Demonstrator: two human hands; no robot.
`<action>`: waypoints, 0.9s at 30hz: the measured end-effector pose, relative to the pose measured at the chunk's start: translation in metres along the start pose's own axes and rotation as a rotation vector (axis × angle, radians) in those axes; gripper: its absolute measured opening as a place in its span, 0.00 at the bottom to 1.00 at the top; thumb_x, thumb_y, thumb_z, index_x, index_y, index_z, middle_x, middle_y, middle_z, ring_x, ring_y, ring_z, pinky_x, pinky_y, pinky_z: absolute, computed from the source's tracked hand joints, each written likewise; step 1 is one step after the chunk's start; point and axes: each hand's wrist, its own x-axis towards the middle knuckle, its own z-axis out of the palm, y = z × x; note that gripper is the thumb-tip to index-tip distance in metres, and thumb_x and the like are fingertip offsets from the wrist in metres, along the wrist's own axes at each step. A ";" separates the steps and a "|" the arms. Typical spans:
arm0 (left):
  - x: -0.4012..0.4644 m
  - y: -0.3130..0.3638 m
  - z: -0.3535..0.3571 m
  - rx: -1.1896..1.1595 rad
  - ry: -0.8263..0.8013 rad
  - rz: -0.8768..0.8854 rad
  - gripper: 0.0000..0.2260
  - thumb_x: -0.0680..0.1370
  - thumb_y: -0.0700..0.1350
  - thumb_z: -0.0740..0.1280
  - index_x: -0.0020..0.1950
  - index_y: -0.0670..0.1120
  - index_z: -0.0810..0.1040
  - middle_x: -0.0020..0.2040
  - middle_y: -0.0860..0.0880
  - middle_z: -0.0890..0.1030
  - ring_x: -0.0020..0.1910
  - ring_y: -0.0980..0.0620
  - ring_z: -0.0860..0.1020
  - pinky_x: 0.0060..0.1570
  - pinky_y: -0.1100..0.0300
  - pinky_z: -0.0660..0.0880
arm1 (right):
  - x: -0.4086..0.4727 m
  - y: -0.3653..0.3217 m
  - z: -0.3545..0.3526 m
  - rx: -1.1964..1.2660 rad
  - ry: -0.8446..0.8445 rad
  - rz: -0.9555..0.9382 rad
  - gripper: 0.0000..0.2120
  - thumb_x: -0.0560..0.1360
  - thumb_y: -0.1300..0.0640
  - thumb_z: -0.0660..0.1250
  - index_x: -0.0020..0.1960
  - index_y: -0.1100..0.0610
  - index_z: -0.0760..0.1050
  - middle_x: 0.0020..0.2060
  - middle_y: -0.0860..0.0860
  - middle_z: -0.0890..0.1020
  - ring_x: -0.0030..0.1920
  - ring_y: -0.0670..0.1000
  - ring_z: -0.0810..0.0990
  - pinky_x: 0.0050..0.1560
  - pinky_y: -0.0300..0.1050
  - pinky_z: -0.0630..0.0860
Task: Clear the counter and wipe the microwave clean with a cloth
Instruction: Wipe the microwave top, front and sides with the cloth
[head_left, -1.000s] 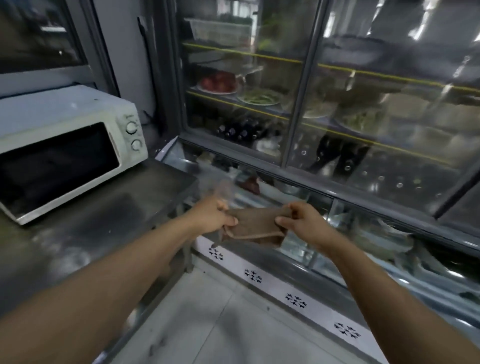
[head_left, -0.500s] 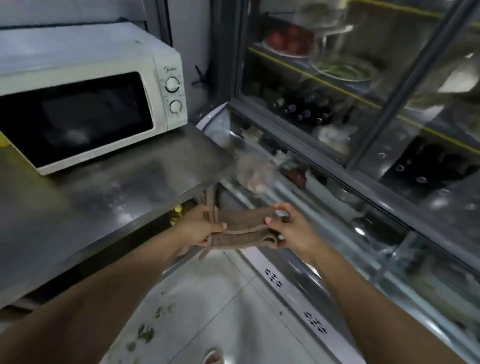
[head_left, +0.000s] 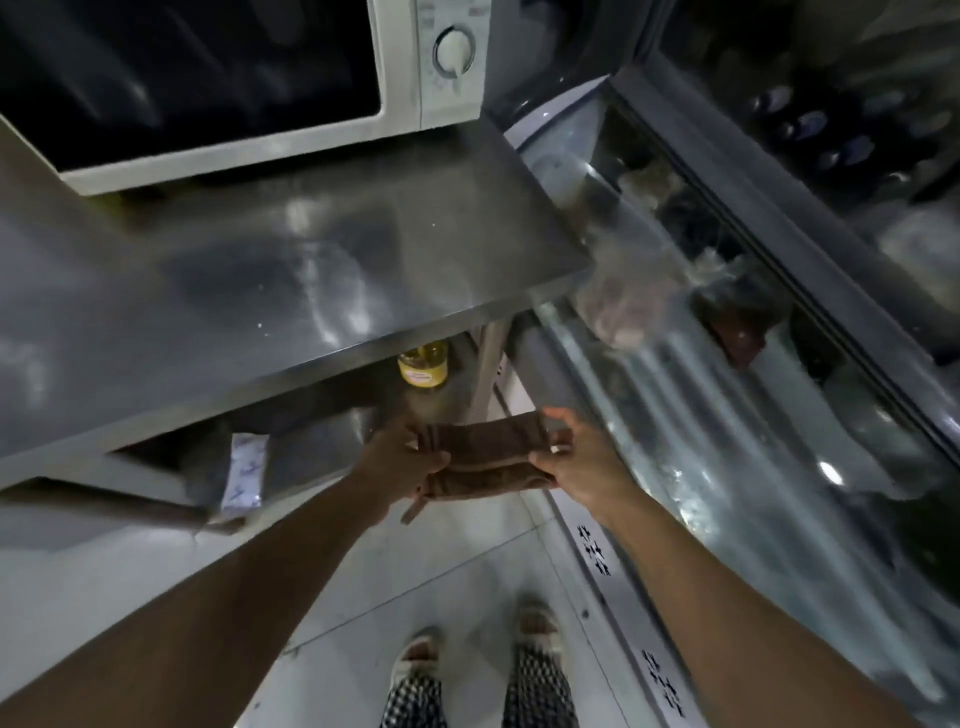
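**Brown cloth held folded between both hands, below the bench edge**

The steel bench (head_left: 291, 270) fills the left and far part of the view, its near edge running up toward the right corner. The white microwave (head_left: 395, 67) stands at its far side, its dial (head_left: 453, 49) toward the right. Under the bench a shelf carries a yellow-labelled bottle (head_left: 423, 364) and a white packet (head_left: 243, 475).

The left hand (head_left: 397, 462) grips the left end of the folded brown cloth (head_left: 485, 457), fingers curled round it. The right hand (head_left: 576, 462) pinches the right end, thumb on top. The cloth hangs in the air over the tiled floor (head_left: 457, 561), nearer than the bench edge and apart from it.

To the right stands a glass display case (head_left: 727, 364), just beside the bench corner. Floor lies open between bench and case.
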 end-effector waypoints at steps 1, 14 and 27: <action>0.010 -0.007 0.003 -0.038 0.032 -0.023 0.19 0.73 0.38 0.71 0.61 0.45 0.71 0.58 0.43 0.76 0.56 0.43 0.76 0.53 0.48 0.78 | 0.014 0.005 0.002 -0.022 -0.019 0.004 0.24 0.73 0.71 0.66 0.64 0.53 0.69 0.50 0.55 0.74 0.48 0.52 0.76 0.28 0.34 0.76; 0.139 -0.090 0.054 -0.326 0.326 -0.128 0.15 0.73 0.32 0.68 0.45 0.53 0.74 0.44 0.46 0.78 0.39 0.40 0.77 0.45 0.40 0.76 | 0.165 0.085 0.043 -0.192 -0.157 -0.072 0.20 0.71 0.70 0.67 0.56 0.50 0.69 0.45 0.45 0.76 0.57 0.56 0.77 0.58 0.57 0.76; 0.320 -0.194 0.057 -0.065 0.425 -0.055 0.14 0.74 0.39 0.68 0.58 0.50 0.76 0.50 0.46 0.77 0.54 0.41 0.78 0.55 0.45 0.77 | 0.327 0.193 0.146 -0.193 -0.195 -0.082 0.24 0.67 0.69 0.69 0.58 0.49 0.70 0.53 0.51 0.80 0.58 0.55 0.78 0.60 0.57 0.76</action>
